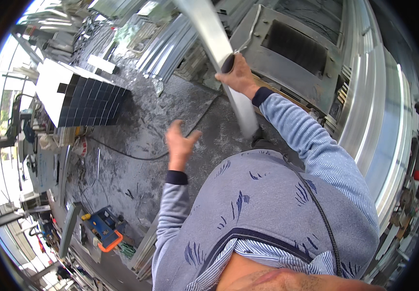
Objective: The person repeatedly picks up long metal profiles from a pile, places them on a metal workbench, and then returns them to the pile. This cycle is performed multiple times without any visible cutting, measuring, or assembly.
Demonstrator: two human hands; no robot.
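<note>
A long, flat silver metal bar (242,109) slants from the top edge down toward my feet, slightly smeared by motion. My right hand (240,75) is closed round its middle, thumb toward the left. Against the bar, at the fingers, shows a dark oval patch (228,63); whether it is a separate piece or a part of the bar I cannot make out. Some way to the left, my left hand (179,143) hangs over the floor with fingers apart, holding nothing and touching nothing.
A grey metal machine housing (294,58) with a dark panel stands beyond my right arm. Long metal profiles (364,111) line the right side; more profiles (168,51) lie ahead. Stacked dark-ended tubes (93,102) stand left. A black cable (144,158) crosses the floor near a blue-and-orange tool (105,230).
</note>
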